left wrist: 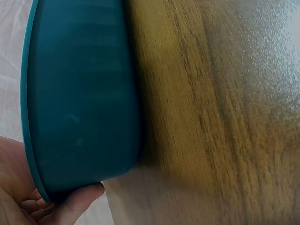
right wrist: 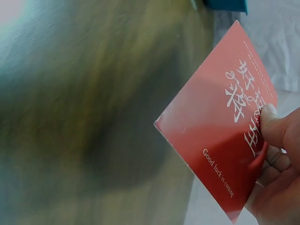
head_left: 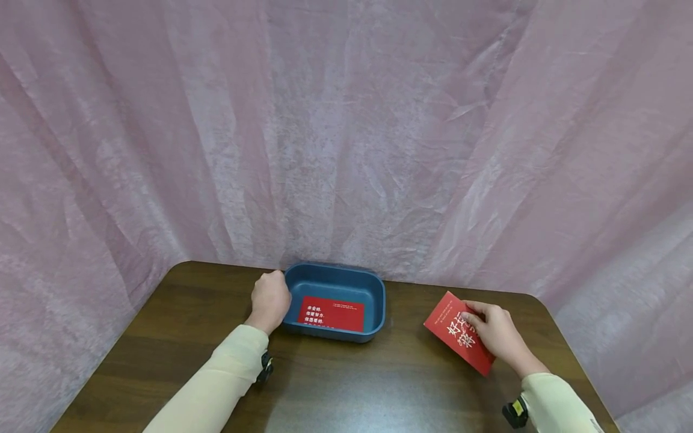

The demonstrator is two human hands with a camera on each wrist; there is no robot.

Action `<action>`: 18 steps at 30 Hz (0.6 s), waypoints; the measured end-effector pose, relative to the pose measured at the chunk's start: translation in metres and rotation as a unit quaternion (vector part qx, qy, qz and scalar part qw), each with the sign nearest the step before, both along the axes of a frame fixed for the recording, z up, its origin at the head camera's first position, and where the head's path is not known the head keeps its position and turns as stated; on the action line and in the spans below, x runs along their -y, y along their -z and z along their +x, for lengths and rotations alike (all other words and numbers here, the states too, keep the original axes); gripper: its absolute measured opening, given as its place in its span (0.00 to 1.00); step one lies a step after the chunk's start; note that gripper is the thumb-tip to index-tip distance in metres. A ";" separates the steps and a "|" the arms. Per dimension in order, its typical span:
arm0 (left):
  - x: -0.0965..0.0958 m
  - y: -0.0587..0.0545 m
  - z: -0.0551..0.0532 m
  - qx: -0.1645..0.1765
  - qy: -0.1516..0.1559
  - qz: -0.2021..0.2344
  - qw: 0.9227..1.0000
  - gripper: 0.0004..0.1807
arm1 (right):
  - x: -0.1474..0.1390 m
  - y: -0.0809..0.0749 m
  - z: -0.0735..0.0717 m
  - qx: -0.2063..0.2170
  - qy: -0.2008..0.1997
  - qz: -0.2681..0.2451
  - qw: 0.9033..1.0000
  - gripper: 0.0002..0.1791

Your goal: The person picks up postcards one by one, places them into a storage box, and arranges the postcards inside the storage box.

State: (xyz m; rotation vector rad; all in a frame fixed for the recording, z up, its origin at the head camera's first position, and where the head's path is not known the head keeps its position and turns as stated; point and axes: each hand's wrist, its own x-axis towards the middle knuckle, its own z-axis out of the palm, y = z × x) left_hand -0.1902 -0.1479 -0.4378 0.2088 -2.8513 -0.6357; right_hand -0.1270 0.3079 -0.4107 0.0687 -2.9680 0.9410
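In the head view a blue rectangular plastic basin [head_left: 377,299] stands near the table's back edge. Inside it lies a red card [head_left: 346,314] with white Chinese characters. My left hand [head_left: 271,300] grips the basin's left end; the left wrist view shows the thumb against the outer wall [left wrist: 84,93] and fingers curled at the rim. Off to the right, my right hand [head_left: 499,332] pinches another red card [head_left: 445,319] by its edge, thumb on the printed face. This card is tilted and held above the table, with "Good luck is coming" legible in the right wrist view.
A dark brown wooden table [head_left: 325,385] with rounded back corners lies under both hands. Behind and beside it hangs a pink velvety curtain [head_left: 346,132]. Part of the basin [right wrist: 227,4] shows at the top of the right wrist view.
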 end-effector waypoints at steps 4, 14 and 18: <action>0.000 0.002 0.000 -0.002 0.001 0.000 1.000 0.09 | 0.010 -0.006 -0.005 -0.002 -0.007 -0.016 1.000 0.24; 0.001 0.003 -0.001 -0.013 -0.001 0.004 1.000 0.09 | 0.035 -0.026 -0.018 -0.027 -0.032 -0.022 0.999 0.22; 0.000 0.001 -0.001 -0.005 -0.004 0.002 1.000 0.09 | 0.045 -0.036 -0.024 -0.029 -0.040 -0.020 0.999 0.21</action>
